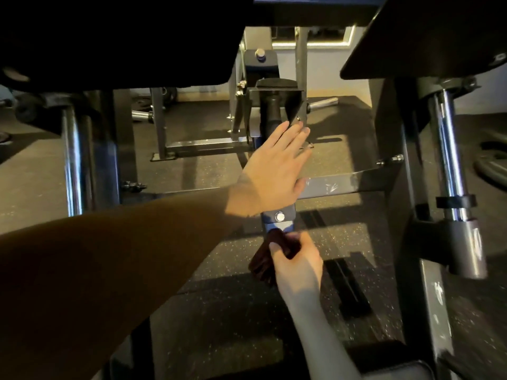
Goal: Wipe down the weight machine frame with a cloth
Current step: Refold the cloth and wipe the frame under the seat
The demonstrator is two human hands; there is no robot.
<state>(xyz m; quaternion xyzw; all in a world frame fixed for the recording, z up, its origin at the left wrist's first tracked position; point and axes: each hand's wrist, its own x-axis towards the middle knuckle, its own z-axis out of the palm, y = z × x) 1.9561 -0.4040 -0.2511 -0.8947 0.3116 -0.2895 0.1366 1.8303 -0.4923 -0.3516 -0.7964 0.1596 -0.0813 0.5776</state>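
Observation:
The weight machine frame (343,185) fills the view: a grey cross bar runs left to right and a central beam with a bolted plate (279,216) runs away from me. My left hand (274,171) lies flat with straight fingers over the central beam where it meets the cross bar, fingertips near a dark bracket (274,97). My right hand (296,259) grips a bunched dark brown cloth (263,259) and holds it against the near end of the central beam, just below the bolted plate.
Dark pads (115,37) overhang the top of the view. Chrome guide rods stand at left (72,160) and right (450,160). Speckled black rubber flooring (225,311) lies underneath. A weight plate (491,165) lies at the far right, another rack (162,124) behind.

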